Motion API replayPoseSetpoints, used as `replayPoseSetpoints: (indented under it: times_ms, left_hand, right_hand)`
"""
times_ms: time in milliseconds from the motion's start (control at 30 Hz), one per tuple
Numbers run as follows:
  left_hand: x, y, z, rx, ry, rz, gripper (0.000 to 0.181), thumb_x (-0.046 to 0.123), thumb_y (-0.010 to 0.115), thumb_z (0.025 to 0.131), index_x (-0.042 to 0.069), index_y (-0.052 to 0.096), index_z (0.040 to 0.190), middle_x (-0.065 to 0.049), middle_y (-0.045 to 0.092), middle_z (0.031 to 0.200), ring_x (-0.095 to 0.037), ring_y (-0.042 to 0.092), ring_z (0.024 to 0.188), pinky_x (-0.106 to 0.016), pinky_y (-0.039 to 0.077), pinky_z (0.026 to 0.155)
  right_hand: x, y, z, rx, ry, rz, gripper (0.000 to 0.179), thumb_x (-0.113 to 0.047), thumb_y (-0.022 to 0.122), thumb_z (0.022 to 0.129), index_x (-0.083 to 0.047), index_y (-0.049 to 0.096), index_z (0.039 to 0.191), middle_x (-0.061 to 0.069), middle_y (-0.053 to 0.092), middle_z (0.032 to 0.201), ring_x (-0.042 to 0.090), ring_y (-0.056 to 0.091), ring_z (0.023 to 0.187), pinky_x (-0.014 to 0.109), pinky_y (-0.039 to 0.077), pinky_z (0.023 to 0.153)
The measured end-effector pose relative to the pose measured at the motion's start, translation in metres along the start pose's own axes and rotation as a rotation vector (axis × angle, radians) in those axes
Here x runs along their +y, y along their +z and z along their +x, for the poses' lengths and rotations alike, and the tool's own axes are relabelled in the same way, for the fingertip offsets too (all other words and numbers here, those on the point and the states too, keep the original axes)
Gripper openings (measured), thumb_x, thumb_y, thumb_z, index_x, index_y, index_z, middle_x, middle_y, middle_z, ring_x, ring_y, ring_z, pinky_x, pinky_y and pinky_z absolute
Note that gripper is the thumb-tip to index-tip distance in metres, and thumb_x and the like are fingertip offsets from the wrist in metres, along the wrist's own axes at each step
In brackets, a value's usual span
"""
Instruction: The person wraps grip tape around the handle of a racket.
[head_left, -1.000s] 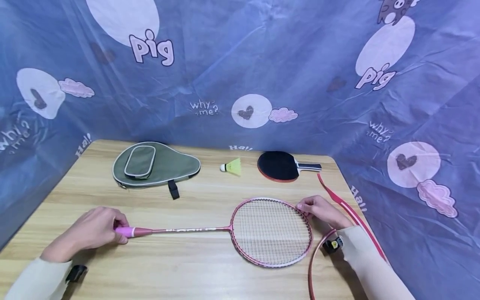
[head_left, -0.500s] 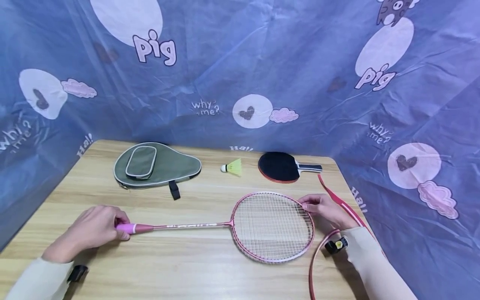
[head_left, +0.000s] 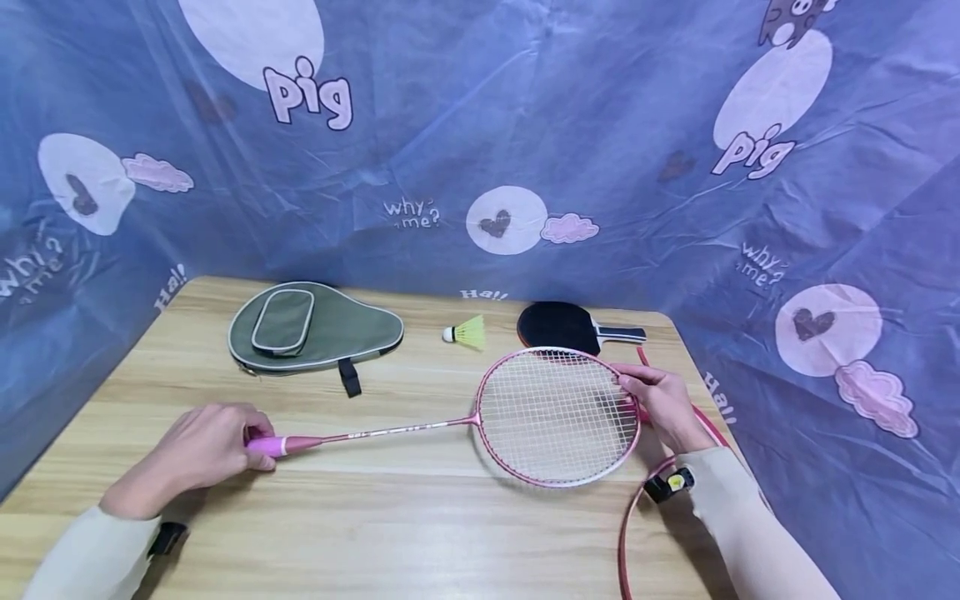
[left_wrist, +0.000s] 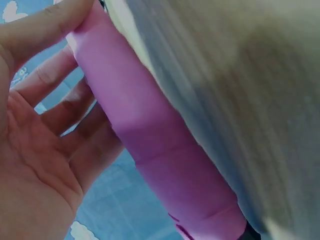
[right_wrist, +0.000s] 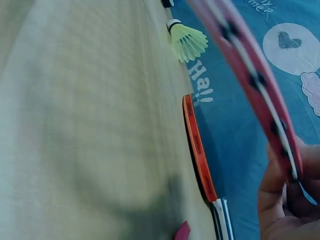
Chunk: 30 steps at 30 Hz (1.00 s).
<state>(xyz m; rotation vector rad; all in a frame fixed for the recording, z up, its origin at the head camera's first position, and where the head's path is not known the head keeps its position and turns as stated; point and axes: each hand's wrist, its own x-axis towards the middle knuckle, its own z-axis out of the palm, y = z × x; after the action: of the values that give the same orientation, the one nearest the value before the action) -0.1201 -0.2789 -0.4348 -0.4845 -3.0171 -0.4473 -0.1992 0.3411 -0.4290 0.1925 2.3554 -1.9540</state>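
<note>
- Two hands, one pink racket; it spans the space between them above the wooden table.
- Left hand: pinches the pink handle near its end. Left wrist view agrees. Cannot tell whether the handle touches the table.
- Right hand: pinches the rim of the stringed head on the side opposite the shaft.
- Key relation: long axis runs from left hand to right hand, sloping away from the person toward the right end. Each hand is nearest its own end. Right wrist view shows the rim clear of the table, a shadow below it.
- Head view: far rim overlaps the near edge of the black paddle; right wrist view shows the two apart.
- Other items: green case far left, yellow shuttlecock between case and paddle, red curved band beside the right arm, partly hidden.
- Writing: white lettering on the shaft, not legible; small marks on the paddle's red edge, unreadable. Backdrop cloth reads "pig", "why me?" and "Ha!!", each repeated. No brand made out.
</note>
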Motion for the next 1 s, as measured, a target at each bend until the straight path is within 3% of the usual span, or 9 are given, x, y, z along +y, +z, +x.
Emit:
replayPoseSetpoints:
  times_ms: [67,200,433,667,833,1000]
  left_hand:
    - [0.002,0.0,0.0,-0.01,0.011,-0.016,0.032,0.039,0.094,0.06,0.028,0.073,0.083,0.016,0.058,0.069,-0.002,0.044,0.06,-0.024,0.035,0.054]
    - [0.006,-0.001,-0.001,-0.031,0.029,-0.06,0.034,0.041,0.094,0.06,0.029,0.072,0.083,0.018,0.055,0.068,0.002,0.043,0.06,-0.021,0.034,0.054]
    - [0.012,-0.003,0.001,-0.075,0.042,-0.08,0.033,0.04,0.093,0.062,0.032,0.069,0.083,0.018,0.053,0.068,0.001,0.043,0.061,-0.021,0.034,0.055]
    - [0.028,-0.006,0.007,-0.225,0.134,-0.153,0.03,0.042,0.09,0.067,0.037,0.072,0.09,0.021,0.053,0.067,0.004,0.043,0.061,-0.02,0.033,0.055]
    - [0.043,-0.008,0.014,-0.356,0.22,-0.255,0.024,0.038,0.087,0.072,0.035,0.07,0.089,0.021,0.055,0.069,0.005,0.045,0.063,-0.019,0.037,0.057]
    - [0.058,-0.01,0.02,-0.455,0.248,-0.335,0.021,0.031,0.086,0.074,0.031,0.068,0.084,0.018,0.056,0.07,0.003,0.047,0.064,-0.019,0.041,0.058]
  right_hand:
    - [-0.003,0.002,0.002,0.068,-0.013,-0.049,0.021,-0.01,0.067,0.097,-0.019,0.079,0.111,-0.018,0.076,0.09,-0.002,0.066,0.081,0.017,0.057,0.071]
    - [-0.009,0.0,0.005,0.113,-0.024,-0.099,0.024,-0.013,0.067,0.097,-0.014,0.076,0.119,-0.022,0.073,0.092,-0.004,0.064,0.085,0.015,0.055,0.073]
    - [-0.028,-0.001,0.011,0.128,-0.093,0.007,0.021,-0.007,0.067,0.096,-0.016,0.079,0.111,-0.02,0.075,0.091,-0.004,0.063,0.082,0.012,0.052,0.07]
    - [-0.051,-0.005,0.02,0.102,-0.133,0.225,0.026,0.001,0.062,0.096,-0.017,0.081,0.095,-0.009,0.077,0.084,0.001,0.068,0.07,0.016,0.057,0.061]
    - [-0.067,-0.013,0.026,0.092,-0.122,0.253,0.019,-0.003,0.065,0.096,-0.014,0.08,0.099,-0.005,0.077,0.079,0.004,0.07,0.067,0.02,0.058,0.058]
    - [-0.086,-0.021,0.031,0.099,-0.163,0.234,0.017,-0.004,0.068,0.095,-0.015,0.081,0.096,-0.005,0.078,0.078,0.004,0.07,0.066,0.019,0.058,0.058]
